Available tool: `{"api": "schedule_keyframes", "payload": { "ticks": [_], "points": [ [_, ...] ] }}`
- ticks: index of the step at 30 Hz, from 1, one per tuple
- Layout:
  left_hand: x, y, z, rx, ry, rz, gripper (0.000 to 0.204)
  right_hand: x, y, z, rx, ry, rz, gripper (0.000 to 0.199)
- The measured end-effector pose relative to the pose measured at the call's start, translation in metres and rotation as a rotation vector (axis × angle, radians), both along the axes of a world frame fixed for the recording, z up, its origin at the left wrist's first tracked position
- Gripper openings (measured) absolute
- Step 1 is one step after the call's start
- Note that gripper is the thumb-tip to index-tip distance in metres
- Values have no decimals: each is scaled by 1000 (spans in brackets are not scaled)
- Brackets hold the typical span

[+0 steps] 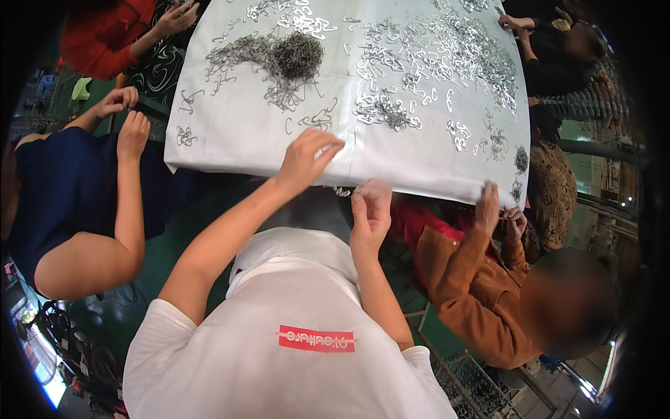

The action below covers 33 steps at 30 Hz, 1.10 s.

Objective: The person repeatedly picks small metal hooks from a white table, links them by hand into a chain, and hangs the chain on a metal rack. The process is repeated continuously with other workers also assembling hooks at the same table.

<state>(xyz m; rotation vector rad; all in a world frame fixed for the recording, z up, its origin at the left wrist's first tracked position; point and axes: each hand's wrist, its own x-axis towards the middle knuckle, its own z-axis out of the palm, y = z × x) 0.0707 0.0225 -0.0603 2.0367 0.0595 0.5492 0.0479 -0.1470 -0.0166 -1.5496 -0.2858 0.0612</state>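
A white table (pixel 241 143) fills the upper middle of the frame, scattered with bent metal hooks (pixel 447 52). Below it, at the lower centre, is the wearer's white shirt (pixel 293 387) with a red label (pixel 317 339).

A person in dark blue (pixel 77 195) sits at left, both hands raised near the table's corner. A person in a brown jacket (pixel 467 311) sits at right, hands blurred at the near right corner. A red sleeve (pixel 105 42) shows at upper left, a person in black (pixel 558 73) at upper right.

At lower right stands a wire rack (pixel 464 380); its contents are too unclear to name.

The wearer's left forearm (pixel 223 227) slants up and rightward; the left hand (pixel 306 160) hovers over the table's near edge, fingers curled, thumb and forefinger tips close together. Whether they pinch anything, I cannot tell.

The right hand (pixel 372 209) is upright at the edge, slightly blurred, thumb near the forefinger. Small metal pieces (pixel 341 190) show just left of its thumb; whether it grips them is unclear.

Among the hooks, a dark heap (pixel 299 56) sits at upper centre-left, and a smaller cluster (pixel 391 114) just right of centre.
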Motion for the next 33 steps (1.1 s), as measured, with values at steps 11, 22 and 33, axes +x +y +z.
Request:
{"api": "schedule_keyframes", "payload": {
  "ticks": [11, 22, 33],
  "points": [
    [171, -8, -66, 453, 386, 53, 21, 11, -6, -8, -68, 58, 39, 5],
    [86, -8, -15, -243, 387, -18, 12, 8, -6, -17, -132, 53, 53, 6],
    [-49, -23, 60, -603, 286, -69, 60, -7, 2, -19, -192, 48, 46, 6]
  ]
}}
